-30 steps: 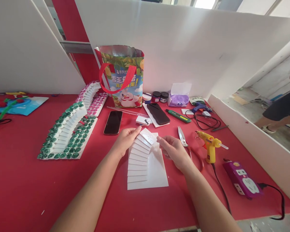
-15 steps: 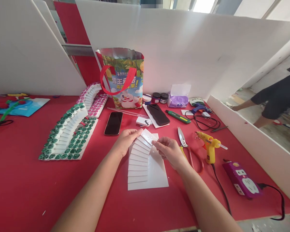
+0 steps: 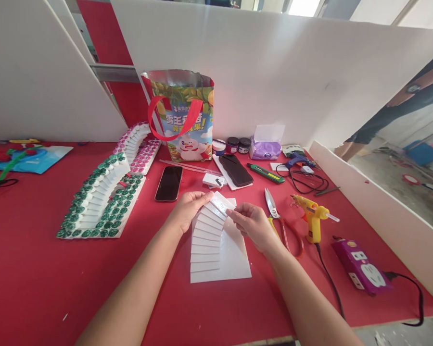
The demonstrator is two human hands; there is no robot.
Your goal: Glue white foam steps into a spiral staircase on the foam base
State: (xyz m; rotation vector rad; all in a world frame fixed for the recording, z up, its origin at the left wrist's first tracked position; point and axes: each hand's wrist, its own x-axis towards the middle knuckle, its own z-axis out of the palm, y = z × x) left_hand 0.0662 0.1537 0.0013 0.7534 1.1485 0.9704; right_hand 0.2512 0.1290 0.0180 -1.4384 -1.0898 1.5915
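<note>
Left hand [image 3: 187,212] and right hand [image 3: 251,224] are pinched on a glossy white panel [image 3: 220,203], topping fanned, overlapped white strips [image 3: 206,242] at lower centre.

Overlapping white strips [image 3: 205,241] curve along a flat white board [image 3: 235,257].

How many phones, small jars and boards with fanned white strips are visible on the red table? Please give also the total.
Phones: 2
Small jars: 3
Boards with fanned white strips: 3 (one plain, one green-decorated, one pink-decorated)
Total: 8
</note>
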